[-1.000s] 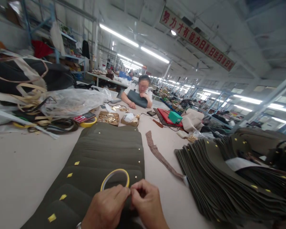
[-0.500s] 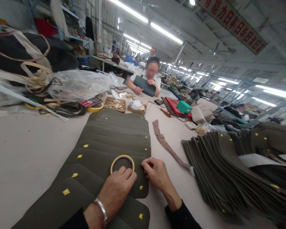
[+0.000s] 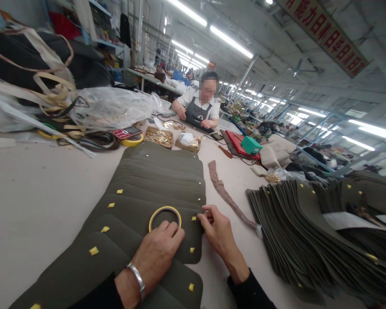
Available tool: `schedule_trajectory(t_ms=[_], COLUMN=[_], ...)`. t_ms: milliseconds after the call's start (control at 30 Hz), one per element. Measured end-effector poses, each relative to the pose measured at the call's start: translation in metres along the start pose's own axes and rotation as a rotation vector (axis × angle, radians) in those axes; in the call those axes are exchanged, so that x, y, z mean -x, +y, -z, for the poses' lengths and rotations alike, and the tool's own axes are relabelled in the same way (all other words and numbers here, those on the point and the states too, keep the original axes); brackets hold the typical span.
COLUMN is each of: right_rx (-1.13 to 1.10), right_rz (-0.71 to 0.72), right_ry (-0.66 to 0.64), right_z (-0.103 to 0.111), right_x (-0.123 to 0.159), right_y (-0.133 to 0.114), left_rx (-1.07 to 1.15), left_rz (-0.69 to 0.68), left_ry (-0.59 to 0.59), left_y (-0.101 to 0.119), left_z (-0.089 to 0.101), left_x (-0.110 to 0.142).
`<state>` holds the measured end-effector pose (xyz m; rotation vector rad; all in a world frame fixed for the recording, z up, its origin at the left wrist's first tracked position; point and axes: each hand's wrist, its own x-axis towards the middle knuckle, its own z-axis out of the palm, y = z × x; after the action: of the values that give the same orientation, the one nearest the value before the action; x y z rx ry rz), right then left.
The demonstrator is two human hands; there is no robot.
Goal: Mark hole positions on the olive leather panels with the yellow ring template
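Note:
My left hand (image 3: pixel 161 246), with a silver bracelet at the wrist, grips a roll of yellow tape (image 3: pixel 152 213) above a row of overlapping dark olive panels (image 3: pixel 154 176). At the panels' right edge, my right hand (image 3: pixel 218 229) has thumb and forefinger parted, their tips close beside a small yellow tape piece (image 3: pixel 194 218). More yellow pieces (image 3: pixel 94 250) dot both sides of the nearer panels. Small metal studs (image 3: pixel 199 199) show along the right edge farther up.
A stack of olive panels (image 3: pixel 286 231) spreads on the right, past a brown fabric strip (image 3: pixel 225 193). Boxes of gold-coloured metal parts (image 3: pixel 159 138) stand beyond the row. Plastic bags (image 3: pixel 112 109) and straps lie at left. A co-worker (image 3: pixel 201 105) sits across the table.
A tape piece now shows on the panel where my right fingertips were pinched; those fingers have parted and shifted slightly right. The co-worker has lowered the dark sheet. The view has shifted a little.

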<state>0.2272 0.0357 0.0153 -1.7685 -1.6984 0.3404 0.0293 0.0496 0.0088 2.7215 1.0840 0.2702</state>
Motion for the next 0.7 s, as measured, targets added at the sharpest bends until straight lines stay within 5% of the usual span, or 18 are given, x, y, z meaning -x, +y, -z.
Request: schedule_trajectory(t_ms=[167, 400, 600, 700], right_rx=[0.255, 0.353, 0.296, 0.195], right_rz=[0.354, -0.01, -0.071, -0.061], right_ry=[-0.112, -0.18, -0.12, -0.222], right_z=[0.002, -0.016, -0.017, -0.006], right_x=[0.004, -0.012, -0.006, 0.006], right_y=[-0.005, -0.016, -0.018, -0.023], left_rx=[-0.017, -0.06, -0.018, 0.034], left_rz=[-0.023, -0.086, -0.09, -0.121], left_ry=[-0.008, -0.047, -0.057, 0.02], left_y=[0.0, -0.006, -0.009, -0.013], left_z=[0.005, 0.008, 0.014, 0.016], left_x=[0.001, 0.006, 0.01, 0.012])
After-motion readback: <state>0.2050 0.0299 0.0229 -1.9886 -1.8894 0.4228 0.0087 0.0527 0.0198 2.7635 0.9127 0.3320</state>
